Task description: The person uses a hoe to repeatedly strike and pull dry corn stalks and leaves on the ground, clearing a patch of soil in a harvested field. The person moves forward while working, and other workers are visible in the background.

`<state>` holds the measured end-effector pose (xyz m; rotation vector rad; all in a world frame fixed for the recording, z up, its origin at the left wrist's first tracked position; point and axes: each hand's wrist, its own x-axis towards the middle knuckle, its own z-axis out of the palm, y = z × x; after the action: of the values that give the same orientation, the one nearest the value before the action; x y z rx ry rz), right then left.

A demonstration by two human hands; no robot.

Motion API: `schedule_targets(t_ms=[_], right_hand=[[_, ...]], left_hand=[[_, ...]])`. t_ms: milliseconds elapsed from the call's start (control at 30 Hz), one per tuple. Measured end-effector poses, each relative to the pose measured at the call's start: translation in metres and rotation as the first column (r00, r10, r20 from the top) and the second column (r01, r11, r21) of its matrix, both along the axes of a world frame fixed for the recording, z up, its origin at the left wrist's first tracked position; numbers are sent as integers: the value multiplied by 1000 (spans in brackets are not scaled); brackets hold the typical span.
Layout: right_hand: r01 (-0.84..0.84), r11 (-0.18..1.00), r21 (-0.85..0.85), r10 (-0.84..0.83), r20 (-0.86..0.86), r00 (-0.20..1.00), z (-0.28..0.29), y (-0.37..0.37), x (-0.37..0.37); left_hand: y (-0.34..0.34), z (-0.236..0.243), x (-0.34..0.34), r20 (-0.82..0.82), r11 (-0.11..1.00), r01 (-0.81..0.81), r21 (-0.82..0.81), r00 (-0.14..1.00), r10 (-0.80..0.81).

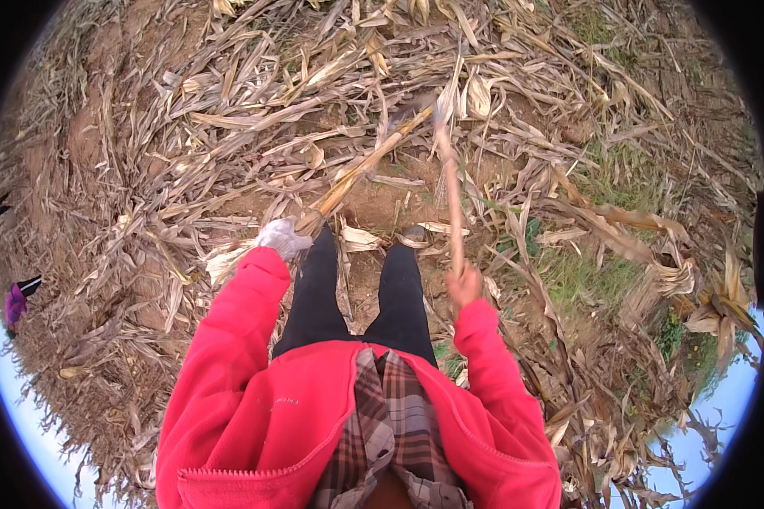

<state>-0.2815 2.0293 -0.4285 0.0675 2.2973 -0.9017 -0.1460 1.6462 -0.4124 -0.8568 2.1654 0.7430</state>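
Observation:
My left hand (283, 238), in a whitish glove, is closed around the lower part of dry corn stalks (348, 180). They slant up and to the right, away from me. With my bare right hand (464, 287) I grip the lower end of a long wooden-handled tool (452, 187). Its handle points straight away from me. The tool's head is a grey blur beside the upper tip of the stalks; whether it is a sickle or a hoe, I cannot tell. Whether it touches them is also unclear.
Flattened dry corn stalks and leaves (255, 127) cover much of the brown soil. Green grass (577, 271) grows at the right. Drooping dry stalks (726, 301) rise at the far right. At the far left edge, a person in purple (15, 303) is partly visible.

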Motion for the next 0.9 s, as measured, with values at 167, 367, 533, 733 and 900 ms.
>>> schedule_targets(t_ms=[167,367,533,733,900], right_hand=[[207,952,-223,-260,-242,935,-31,-46,-148],[388,900,-201,-430,-246,869,-91,-95,-300],[292,954,-63,-298,-248,922,-200,-114,-166],[746,637,-198,-620,443,647,-337,-63,30],[750,646,-144,-634,445,632,-267,-71,-20]], left_hand=[[-24,17,-25,99,996,91,-23,991,-88],[-95,33,-73,246,940,280,-197,942,-229],[-97,18,-64,243,937,294,-187,938,-246],[-21,-47,1,395,967,256,4,887,-237],[27,-59,23,426,955,293,-56,872,-242]])
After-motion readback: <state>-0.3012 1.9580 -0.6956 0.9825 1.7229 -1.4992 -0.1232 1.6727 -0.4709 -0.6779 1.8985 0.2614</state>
